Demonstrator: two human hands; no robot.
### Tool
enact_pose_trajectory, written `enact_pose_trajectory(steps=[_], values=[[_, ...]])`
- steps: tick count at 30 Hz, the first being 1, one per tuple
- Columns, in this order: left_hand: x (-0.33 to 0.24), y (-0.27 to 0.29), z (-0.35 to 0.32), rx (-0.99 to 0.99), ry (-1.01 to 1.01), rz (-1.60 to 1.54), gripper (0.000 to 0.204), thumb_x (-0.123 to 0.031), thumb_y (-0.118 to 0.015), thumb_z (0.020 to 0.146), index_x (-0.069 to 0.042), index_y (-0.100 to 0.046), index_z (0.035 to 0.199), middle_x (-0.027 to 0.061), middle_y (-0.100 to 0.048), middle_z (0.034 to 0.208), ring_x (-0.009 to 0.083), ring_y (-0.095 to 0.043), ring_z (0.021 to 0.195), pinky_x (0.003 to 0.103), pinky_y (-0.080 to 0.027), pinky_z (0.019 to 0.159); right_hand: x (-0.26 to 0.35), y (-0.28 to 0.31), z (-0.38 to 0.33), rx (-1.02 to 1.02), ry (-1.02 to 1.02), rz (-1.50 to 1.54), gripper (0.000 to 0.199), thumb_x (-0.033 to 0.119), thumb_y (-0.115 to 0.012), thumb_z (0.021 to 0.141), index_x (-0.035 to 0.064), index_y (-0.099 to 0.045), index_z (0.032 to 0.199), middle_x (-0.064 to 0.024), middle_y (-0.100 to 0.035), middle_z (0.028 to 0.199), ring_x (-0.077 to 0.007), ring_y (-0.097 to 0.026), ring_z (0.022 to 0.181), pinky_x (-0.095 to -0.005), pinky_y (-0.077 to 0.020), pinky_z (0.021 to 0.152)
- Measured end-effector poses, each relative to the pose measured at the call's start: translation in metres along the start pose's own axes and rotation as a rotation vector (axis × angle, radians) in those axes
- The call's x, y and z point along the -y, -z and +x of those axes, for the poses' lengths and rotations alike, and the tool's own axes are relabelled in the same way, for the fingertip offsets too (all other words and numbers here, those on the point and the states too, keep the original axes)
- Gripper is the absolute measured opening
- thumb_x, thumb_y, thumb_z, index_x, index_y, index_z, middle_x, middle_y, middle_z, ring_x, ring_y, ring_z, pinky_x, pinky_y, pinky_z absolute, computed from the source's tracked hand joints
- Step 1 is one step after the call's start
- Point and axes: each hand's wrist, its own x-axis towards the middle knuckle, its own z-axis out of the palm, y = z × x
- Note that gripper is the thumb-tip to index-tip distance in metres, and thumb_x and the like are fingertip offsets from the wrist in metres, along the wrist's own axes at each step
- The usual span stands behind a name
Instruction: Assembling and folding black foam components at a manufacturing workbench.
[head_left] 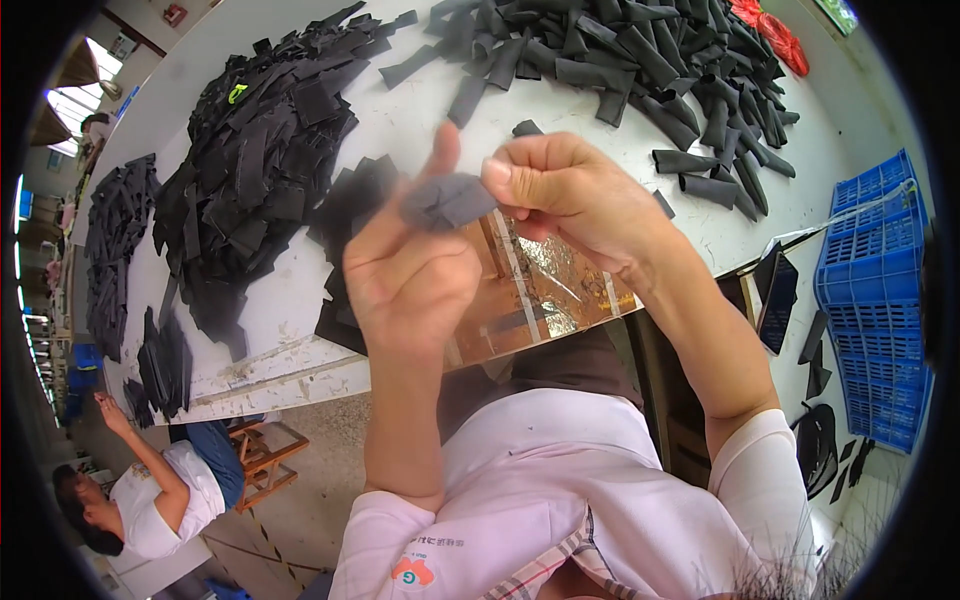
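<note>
A small dark grey fabric piece (452,203), folded or rolled and a little blurred, is held between my hands above the table's near edge. My right hand (580,195) pinches its right end between thumb and fingers. My left hand (412,275) holds its other end, one finger pointing up and the others curled; motion smears the fingertips there. Just behind my left hand lies a small stack of flat black fabric pieces (345,215). Beyond my right hand spreads a heap of dark grey fabric tubes (640,70), a few lying loose close to the wrist.
Flat black pieces form a large heap (260,150) on the white table (300,365). A brown taped board (510,290) lies under my hands. Blue crates (870,310) stand at right, a red plastic bag (780,40) far right. Another person (165,490) sits lower left.
</note>
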Motion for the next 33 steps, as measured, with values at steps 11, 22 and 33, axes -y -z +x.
enact_pose_trajectory(steps=[11, 22, 33], values=[[0.016, 0.033, -0.032, -0.662, -0.3, 0.941, 0.024, -0.002, -0.05, 0.081, 0.003, -0.049, 0.105, 0.0039, -0.056, 0.079, 0.0013, -0.04, 0.045, 0.012, -0.024, 0.035, -0.064, 0.026, 0.009, 0.095, -0.091, 0.194, 0.027, 0.028, -0.059, 0.082, 0.0037, -0.057, 0.072, 0.0027, -0.045, 0.06, -0.0071, -0.04, 0.053, -0.0198, -0.0333, 0.05], [0.023, 0.017, -0.017, -0.323, -0.707, 1.844, 0.012, 0.004, -0.056, 0.076, 0.001, -0.057, 0.088, 0.0086, -0.059, 0.094, 0.014, -0.054, 0.084, 0.028, -0.042, 0.078, -0.014, 0.008, -0.018, -0.143, 0.702, -0.824, 0.034, 0.033, -0.059, 0.078, -0.0014, -0.056, 0.078, -0.0093, -0.052, 0.074, -0.022, -0.052, 0.065, -0.0329, -0.0411, 0.059], [0.036, 0.011, -0.007, -0.427, -0.714, 1.56, 0.016, 0.006, -0.053, 0.075, 0.002, -0.057, 0.091, 0.0093, -0.06, 0.09, 0.0133, -0.056, 0.079, 0.026, -0.047, 0.071, -0.04, 0.015, -0.008, -0.039, 0.609, -1.165, 0.014, 0.016, -0.06, 0.073, 0.0032, -0.058, 0.076, -0.0086, -0.054, 0.064, -0.0285, -0.054, 0.059, -0.0372, -0.041, 0.051]])
